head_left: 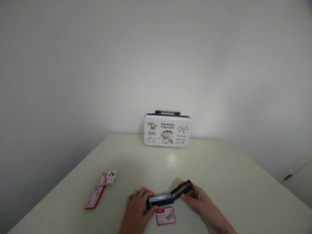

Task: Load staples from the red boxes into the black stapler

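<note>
Holding: both hands grip a black stapler (170, 195) swung open, low on the worktop (219, 169).
Left hand (138, 206): fingers curled over the base end.
Right hand (195, 196): fingers pinching the raised far end.
Handling: looks stiff, light, hinged and springy; best held by both ends, clear of the metal channel.
Around: staple box (166, 216) just beside the stapler; two red boxes (101, 188) left; cartoon-printed case (167, 130) well back, nothing blocking.

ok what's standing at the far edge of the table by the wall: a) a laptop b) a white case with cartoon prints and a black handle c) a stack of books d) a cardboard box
b, the white case with cartoon prints and a black handle stands upright on the table against the wall.
</note>
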Motion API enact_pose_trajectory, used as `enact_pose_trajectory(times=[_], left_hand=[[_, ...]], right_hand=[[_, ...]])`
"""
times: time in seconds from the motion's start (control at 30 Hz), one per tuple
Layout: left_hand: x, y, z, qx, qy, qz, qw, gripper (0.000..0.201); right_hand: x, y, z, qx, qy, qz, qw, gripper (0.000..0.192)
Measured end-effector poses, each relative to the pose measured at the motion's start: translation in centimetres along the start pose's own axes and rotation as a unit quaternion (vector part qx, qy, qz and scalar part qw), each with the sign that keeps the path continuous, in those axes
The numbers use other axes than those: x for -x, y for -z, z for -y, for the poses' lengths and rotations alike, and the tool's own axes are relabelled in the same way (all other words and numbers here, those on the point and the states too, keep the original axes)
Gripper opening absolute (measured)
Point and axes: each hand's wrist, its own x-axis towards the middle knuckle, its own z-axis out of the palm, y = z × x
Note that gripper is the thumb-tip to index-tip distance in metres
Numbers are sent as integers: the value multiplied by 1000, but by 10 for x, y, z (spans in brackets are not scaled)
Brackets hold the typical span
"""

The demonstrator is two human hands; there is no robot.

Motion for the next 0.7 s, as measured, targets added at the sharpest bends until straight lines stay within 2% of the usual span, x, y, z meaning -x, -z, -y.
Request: enact_pose_trajectory(times=[0.1,0.17,0.33,0.5,0.57,0.7], left_hand=[[0,-1,1,1,-6,-3,1000,25],[0,-4,2,-2,-2,-4,1000,26],[0,-8,7,14,7,-11,1000,31],[10,3,0,92,-13,-83,992,39],[10,4,-14,92,-62,-46,993,46],[0,-7,-40,51,-182,128,974,50]], right_hand=[[-16,-19,21,62,46,70,995,39],[-22,-35,26,124,56,96,986,28],[-26,-65,22,313,94,59,943,28],[-22,-57,21,351,96,38,931,27],[-21,-48,21,351,90,16,932,25],[-22,-29,15,339,50,-20,939,16]])
